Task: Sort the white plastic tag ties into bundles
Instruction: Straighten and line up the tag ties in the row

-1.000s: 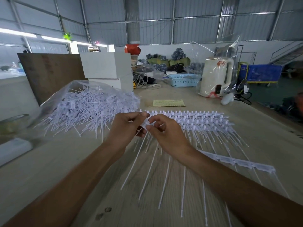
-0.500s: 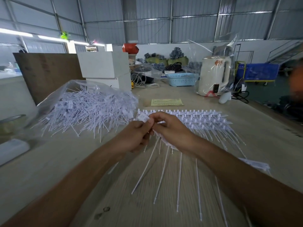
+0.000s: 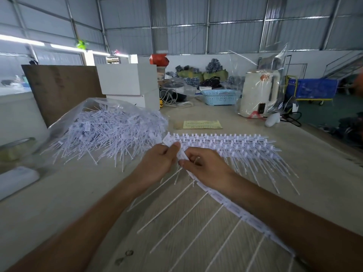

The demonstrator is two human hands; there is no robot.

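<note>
Two bare hands meet above the middle of a pale wooden table point(image 3: 59, 203). The left hand point(image 3: 157, 163) pinches the flat head end of a joined strip of white plastic tag ties point(image 3: 231, 207) between thumb and curled fingers. The right hand point(image 3: 204, 165) grips the same strip just beside it, fingers curled over it. The strip trails back under the right forearm, its thin tails fanning down across the table. Just beyond the hands lies a neat stacked row of white tag-tie strips point(image 3: 225, 144). To the left, a loose heap of white tag ties point(image 3: 110, 134) spills from a clear plastic bag point(image 3: 64, 122). Farther back stand a yellow paper slip point(image 3: 200, 124), a light blue plastic basket point(image 3: 220, 97) and a cream electric kettle wrapped in clear plastic point(image 3: 257, 93).
</note>
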